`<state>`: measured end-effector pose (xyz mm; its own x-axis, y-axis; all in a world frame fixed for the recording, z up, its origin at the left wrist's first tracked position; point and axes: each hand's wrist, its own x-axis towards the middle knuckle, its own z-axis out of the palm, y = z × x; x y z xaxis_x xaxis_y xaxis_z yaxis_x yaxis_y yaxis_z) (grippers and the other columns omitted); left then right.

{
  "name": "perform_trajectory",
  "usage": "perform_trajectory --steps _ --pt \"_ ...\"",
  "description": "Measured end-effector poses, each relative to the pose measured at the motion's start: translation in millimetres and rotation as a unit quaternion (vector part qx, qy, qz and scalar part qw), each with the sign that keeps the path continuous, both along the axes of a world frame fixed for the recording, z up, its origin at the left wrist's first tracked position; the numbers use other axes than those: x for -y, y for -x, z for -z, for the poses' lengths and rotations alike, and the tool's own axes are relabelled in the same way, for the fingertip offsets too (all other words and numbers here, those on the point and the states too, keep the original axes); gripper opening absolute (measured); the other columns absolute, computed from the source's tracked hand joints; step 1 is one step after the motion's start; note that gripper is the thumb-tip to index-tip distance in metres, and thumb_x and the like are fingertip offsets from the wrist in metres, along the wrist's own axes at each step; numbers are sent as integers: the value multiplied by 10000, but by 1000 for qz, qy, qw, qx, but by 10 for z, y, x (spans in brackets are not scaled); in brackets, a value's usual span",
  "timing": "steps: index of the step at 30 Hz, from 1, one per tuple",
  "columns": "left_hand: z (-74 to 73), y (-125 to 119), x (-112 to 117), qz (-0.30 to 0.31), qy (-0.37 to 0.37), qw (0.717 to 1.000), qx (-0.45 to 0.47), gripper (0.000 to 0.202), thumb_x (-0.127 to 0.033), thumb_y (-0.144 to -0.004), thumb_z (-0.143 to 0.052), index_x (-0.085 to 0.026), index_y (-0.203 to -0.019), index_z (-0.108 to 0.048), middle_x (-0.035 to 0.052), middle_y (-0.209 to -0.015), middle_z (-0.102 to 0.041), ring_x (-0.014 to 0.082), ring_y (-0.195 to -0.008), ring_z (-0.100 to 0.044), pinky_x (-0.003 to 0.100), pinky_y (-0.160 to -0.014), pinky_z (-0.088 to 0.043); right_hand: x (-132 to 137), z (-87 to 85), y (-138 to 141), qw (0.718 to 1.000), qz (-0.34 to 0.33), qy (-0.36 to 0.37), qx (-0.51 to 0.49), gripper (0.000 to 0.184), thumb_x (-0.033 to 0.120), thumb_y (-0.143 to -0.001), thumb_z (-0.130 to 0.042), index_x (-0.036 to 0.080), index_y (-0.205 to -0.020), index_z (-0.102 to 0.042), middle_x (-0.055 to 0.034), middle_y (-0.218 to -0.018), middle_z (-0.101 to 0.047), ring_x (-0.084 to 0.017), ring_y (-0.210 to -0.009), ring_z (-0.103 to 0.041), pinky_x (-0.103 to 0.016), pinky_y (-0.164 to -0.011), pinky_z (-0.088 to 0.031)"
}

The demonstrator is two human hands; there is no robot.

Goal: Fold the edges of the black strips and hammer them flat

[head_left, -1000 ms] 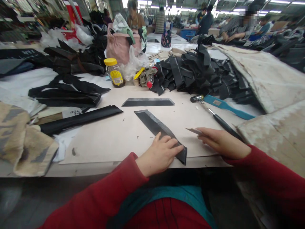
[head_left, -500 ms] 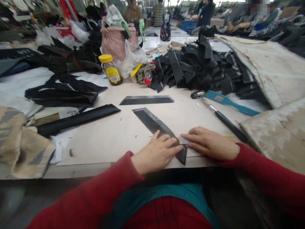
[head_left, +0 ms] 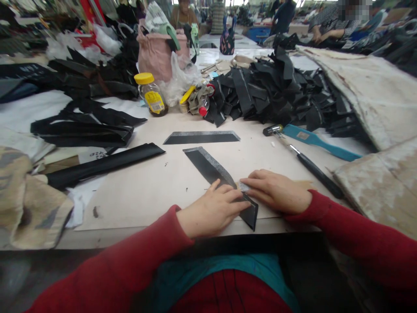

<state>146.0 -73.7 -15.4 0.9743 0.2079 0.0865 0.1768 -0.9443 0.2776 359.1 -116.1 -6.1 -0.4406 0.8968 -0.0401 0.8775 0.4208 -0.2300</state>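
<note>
A black leather-like strip (head_left: 206, 168) with a grey edge band lies slantwise on the pale board, its pointed near end close to the table edge. My left hand (head_left: 216, 208) rests on it, fingers stretched out and pressing it down. My right hand (head_left: 275, 189) lies low at the strip's right side, fingers together over a flat tan tool (head_left: 303, 184). A small pale grey piece (head_left: 243, 187) shows at its fingertips, touching the strip's edge. Most of the tool is hidden under the hand. Farther back, a second black strip (head_left: 202, 137) lies flat.
A hammer (head_left: 314, 171) and a blue-handled tool (head_left: 322, 142) lie at right. Behind is a heap of black pieces (head_left: 260, 89). A yellow-lidded jar (head_left: 152, 96) and pink bag (head_left: 154, 52) stand back left; a long black roll (head_left: 106, 164) lies left. People work beyond.
My right hand has slid a little left and up along the strip's edge with the tan tool. My left hand stays on the strip. The view has shifted slightly.
</note>
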Motion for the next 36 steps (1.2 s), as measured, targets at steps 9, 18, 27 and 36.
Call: perform_trajectory --steps 9,18,27,36 --pt "73 209 -502 -28 -45 998 34 282 -330 -880 -448 -221 -1118 -552 78 -1134 -518 224 -1038 -459 394 -918 -355 -6 -52 23 1000 -3 9 14 348 305 -898 -394 153 -1155 -573 -111 -986 -595 -207 -888 -552 -344 -793 -458" --pt "112 221 -477 -38 -29 998 29 280 -322 -876 -446 -234 -1123 -544 70 -1149 -508 226 -1067 -447 419 -951 -320 -156 -41 119 1000 2 -3 24 331 291 -896 -397 151 -1136 -577 -109 -939 -592 -203 -857 -555 -328 -767 -451" --pt "89 223 -462 -46 -27 998 25 282 -322 -877 -444 -230 -1121 -549 65 -1156 -514 224 -1088 -442 418 -964 -309 -431 -5 230 999 -3 -26 30 310 298 -895 -395 164 -1090 -595 -96 -931 -588 -193 -867 -546 -302 -777 -425" --pt "49 318 -155 -13 21 999 44 263 -246 -910 -374 -210 -1085 -567 53 -1129 -555 194 -1060 -476 358 -927 -365 -15 -68 305 999 -7 -17 27 290 268 -885 -420 163 -1097 -588 -91 -914 -591 -196 -836 -553 -317 -744 -446"
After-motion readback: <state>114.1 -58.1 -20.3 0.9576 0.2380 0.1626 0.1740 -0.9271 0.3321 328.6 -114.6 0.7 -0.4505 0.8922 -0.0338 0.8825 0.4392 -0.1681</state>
